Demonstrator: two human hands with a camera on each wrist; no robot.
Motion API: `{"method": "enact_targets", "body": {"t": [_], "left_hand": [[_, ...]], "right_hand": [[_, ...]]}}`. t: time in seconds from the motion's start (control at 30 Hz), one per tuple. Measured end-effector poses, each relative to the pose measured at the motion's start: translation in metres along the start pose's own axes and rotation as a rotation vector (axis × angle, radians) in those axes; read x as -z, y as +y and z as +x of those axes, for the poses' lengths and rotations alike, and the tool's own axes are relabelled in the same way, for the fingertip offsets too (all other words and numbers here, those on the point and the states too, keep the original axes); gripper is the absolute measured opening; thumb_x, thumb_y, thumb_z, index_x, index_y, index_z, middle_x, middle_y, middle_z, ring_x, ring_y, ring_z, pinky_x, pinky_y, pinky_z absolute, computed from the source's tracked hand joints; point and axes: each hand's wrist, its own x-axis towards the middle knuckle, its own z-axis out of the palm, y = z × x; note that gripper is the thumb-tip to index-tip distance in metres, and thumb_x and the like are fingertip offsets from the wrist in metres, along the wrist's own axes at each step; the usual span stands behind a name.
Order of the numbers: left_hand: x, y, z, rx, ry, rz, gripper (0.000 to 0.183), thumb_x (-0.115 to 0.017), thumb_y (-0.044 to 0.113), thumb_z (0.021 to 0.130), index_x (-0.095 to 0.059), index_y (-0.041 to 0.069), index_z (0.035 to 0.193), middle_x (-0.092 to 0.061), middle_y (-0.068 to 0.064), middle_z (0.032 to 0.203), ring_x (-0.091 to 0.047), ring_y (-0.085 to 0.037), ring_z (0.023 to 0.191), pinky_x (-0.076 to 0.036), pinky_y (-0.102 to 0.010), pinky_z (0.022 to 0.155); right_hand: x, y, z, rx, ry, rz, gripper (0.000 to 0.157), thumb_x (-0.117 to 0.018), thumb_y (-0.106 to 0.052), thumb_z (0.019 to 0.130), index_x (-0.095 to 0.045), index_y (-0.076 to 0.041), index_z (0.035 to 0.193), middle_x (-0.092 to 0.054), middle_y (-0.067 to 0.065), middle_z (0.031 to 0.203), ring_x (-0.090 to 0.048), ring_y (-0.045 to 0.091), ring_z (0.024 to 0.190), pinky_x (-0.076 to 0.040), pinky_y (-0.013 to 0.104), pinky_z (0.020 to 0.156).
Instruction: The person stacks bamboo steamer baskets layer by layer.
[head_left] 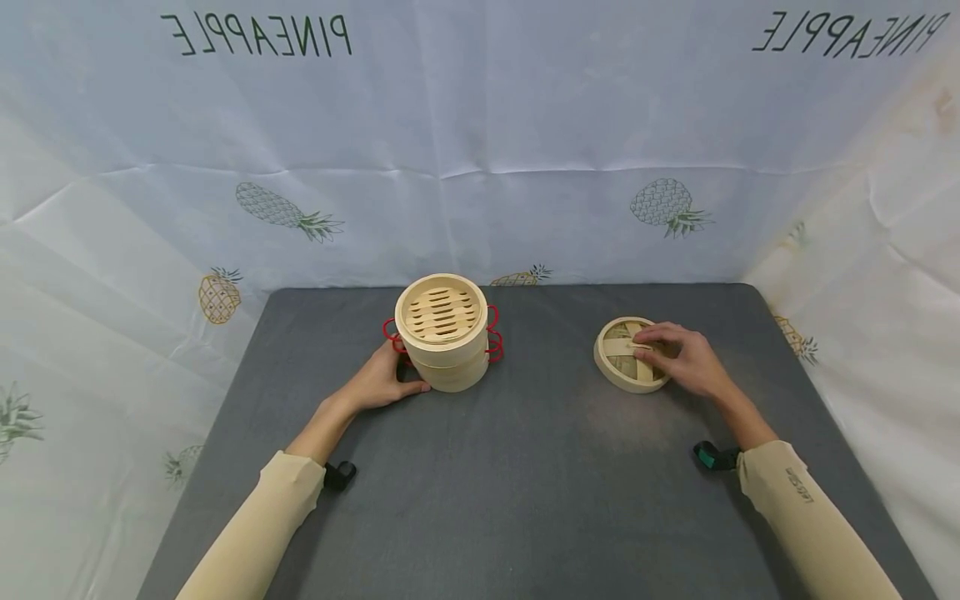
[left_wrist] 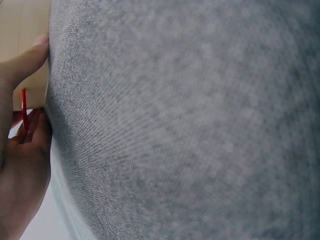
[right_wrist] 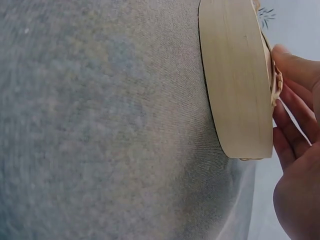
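Note:
A stack of round bamboo steamer baskets (head_left: 450, 362) stands upright near the table's back edge, its slatted inside showing at the top. My left hand (head_left: 382, 379) grips the stack low on its left side. In the left wrist view the thumb (left_wrist: 31, 59) lies along the bamboo wall, and the other fingers are around by a red handle (left_wrist: 24, 107). To the right, a round bamboo steamer lid (head_left: 618, 373) lies flat on the table with its crossed straps facing up. My right hand (head_left: 686, 358) pinches the strap at its middle between thumb and fingers.
Under both things is a dark grey tabletop (head_left: 487, 492). White cloth (head_left: 480, 217) printed with pineapples hangs right behind its back edge and along the sides. Red loop handles (head_left: 495, 344) stick out from the stack's right side.

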Motion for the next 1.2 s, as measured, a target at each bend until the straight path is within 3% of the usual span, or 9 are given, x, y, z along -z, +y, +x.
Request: {"method": "enact_targets", "body": {"t": [0.37,0.6,1.2], "left_hand": [[-0.0010,-0.0012,0.0004,-0.010,0.002,0.001,0.077,-0.094,0.014,0.086,-0.054,0.007,0.151,-0.063,-0.016,0.142,-0.070,-0.031,0.121,-0.060,-0.051,0.102],[-0.0022,0.0002,0.0005,-0.024,0.000,0.000,0.073,-0.094,0.014,0.086,-0.057,0.008,0.149,-0.063,-0.015,0.141,-0.070,-0.030,0.121,-0.061,-0.050,0.102],[-0.0004,0.0024,-0.0019,-0.013,0.003,0.000,0.076,-0.093,0.015,0.087,-0.054,0.008,0.152,-0.062,-0.015,0.143,-0.070,-0.031,0.123,-0.061,-0.051,0.102]], "right_hand": [[-0.0054,-0.0002,0.0027,0.063,0.060,0.051,0.016,-0.081,-0.003,0.096,-0.083,-0.008,0.111,-0.079,0.014,0.113,-0.055,-0.014,0.108,-0.046,0.011,0.092],[-0.0070,0.0008,0.0019,0.052,0.066,0.039,0.013,-0.081,-0.002,0.096,-0.083,-0.009,0.108,-0.077,0.013,0.110,-0.059,-0.008,0.100,-0.048,0.012,0.084],[-0.0099,-0.0015,0.0025,0.106,0.072,0.056,0.017,-0.080,0.004,0.094,-0.082,-0.008,0.106,-0.077,0.013,0.109,-0.058,-0.001,0.102,-0.047,0.015,0.086]]}}
